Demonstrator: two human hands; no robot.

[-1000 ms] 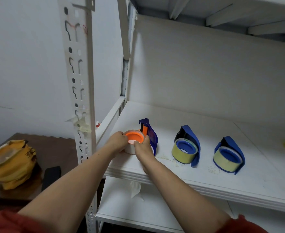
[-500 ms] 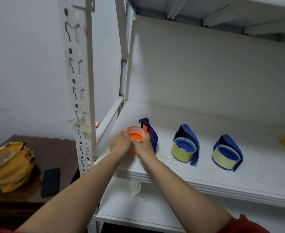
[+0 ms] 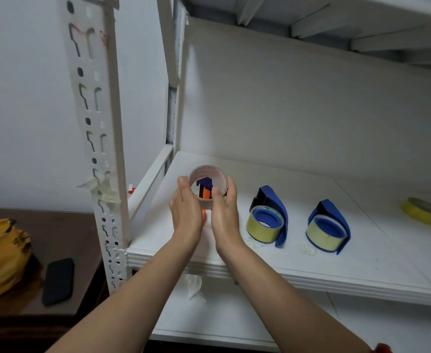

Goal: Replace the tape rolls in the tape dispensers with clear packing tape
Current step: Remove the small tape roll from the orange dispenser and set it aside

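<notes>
**Mia:** What are the hands doing?

**Ben:** The left hand (image 3: 186, 211) and the right hand (image 3: 224, 212) both hold a clear tape roll (image 3: 207, 186) up over the white shelf (image 3: 311, 261). The fingers of each hand press on the roll, one hand on each side.

**Mia:** Where is the dispenser?

**Ben:** Look through the hole in the roll. You can see a blue and orange dispenser (image 3: 204, 191) behind it. The hands hide most of it, so I cannot tell if it touches the roll.

**Mia:** What else is on the shelf?

**Ben:** To the right is a middle blue dispenser (image 3: 273, 217) with a yellow roll in it. Further right is another blue dispenser (image 3: 330, 226), also with a yellow roll. Near the far right edge lies a loose yellow roll (image 3: 421, 211).

**Mia:** And on the left?

**Ben:** A brown table (image 3: 56, 225) with a yellow bag (image 3: 2, 253) and a black phone (image 3: 58, 281) beside it.
</notes>
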